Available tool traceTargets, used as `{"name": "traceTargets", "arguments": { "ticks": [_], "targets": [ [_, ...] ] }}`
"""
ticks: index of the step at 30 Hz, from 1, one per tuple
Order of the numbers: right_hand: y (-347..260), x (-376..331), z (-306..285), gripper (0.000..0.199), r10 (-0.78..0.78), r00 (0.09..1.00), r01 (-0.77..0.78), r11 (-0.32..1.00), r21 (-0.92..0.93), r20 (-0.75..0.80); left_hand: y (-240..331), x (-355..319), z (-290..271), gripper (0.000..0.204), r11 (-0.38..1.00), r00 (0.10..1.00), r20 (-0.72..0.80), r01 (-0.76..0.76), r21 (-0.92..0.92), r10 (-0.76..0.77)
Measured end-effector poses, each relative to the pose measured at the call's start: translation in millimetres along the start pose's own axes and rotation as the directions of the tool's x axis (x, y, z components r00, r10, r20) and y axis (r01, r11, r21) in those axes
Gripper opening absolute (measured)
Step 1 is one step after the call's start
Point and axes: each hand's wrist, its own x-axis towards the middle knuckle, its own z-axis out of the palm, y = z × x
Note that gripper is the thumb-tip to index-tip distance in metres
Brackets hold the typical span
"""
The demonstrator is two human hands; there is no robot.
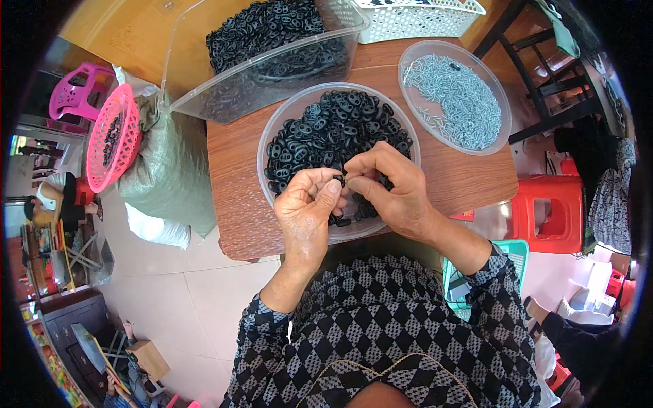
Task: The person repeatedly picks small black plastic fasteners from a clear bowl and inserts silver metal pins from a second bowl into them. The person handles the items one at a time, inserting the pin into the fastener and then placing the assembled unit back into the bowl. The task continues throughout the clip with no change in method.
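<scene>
My left hand (304,212) pinches a small black plastic piece (339,179) between thumb and fingers. Close against it, my right hand (400,190) is closed in a pinch at the piece's right side; what its fingertips grip is too small to make out. Both hands are over the near part of a round clear tub (264,151) heaped with black oval pieces (333,132), each with holes in it. To the right of the tub, a round clear tray (505,112) holds many small silvery screws (456,98), with one black piece lying among them.
A large clear bin (238,92) of black pieces stands behind the tub on the wooden table (238,204), near a white basket (416,26). Left are a pink basket (99,170) and a green sack (170,170); right are a red stool (549,204) and a teal basket (520,258). Other people sit nearby.
</scene>
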Motion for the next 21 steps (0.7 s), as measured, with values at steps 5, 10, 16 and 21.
{"name": "traceTargets", "arguments": {
  "ticks": [5, 10, 16, 21],
  "targets": [
    [1, 0, 1, 0.015, -0.013, 1.000, 0.013, 1.000, -0.010, 0.004, -1, -2, 0, 0.011, 0.997, 0.999, -0.011, -0.043, 0.059, 0.043],
    [0, -1, 1, 0.015, 0.000, 0.999, 0.000, 1.000, -0.007, 0.035, -2, -5, 4, 0.008, 0.984, 0.994, -0.039, -0.091, 0.154, 0.098],
    [0, 2, 7, 0.013, -0.118, 0.993, 0.117, 0.991, -0.067, -0.014, -11, -6, 7, 0.008, 0.937, 0.968, -0.055, -0.221, 0.271, 0.244],
    [-4, 3, 12, 0.015, 0.020, 0.996, -0.014, 0.998, 0.063, -0.088, 2, -1, 9, 0.009, 0.982, 0.978, -0.105, -0.173, 0.082, 0.181]
  ]
}}
